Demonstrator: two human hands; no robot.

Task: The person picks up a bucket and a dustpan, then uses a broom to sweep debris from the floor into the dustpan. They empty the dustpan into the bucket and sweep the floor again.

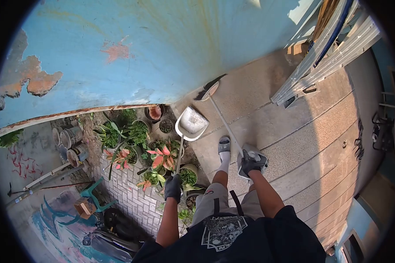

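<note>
My left hand (173, 187), in a dark glove, is closed round the handle of a white long-handled dustpan (192, 123). The pan lies at the edge of the paving, beside the potted plants. My right hand (250, 164), gloved too, grips the pole of a broom (212, 90). Its dark bristles rest on the concrete near the foot of the blue wall, up and to the right of the pan. Behind my right hand is a grey object (262, 161) that I cannot make out fully.
Potted plants (163, 158) stand left of the dustpan. Buckets (70, 136) and a teal chair (92, 193) are further left. Corrugated sheets (311, 65) lean at the upper right. The blue wall (162, 48) runs along the top.
</note>
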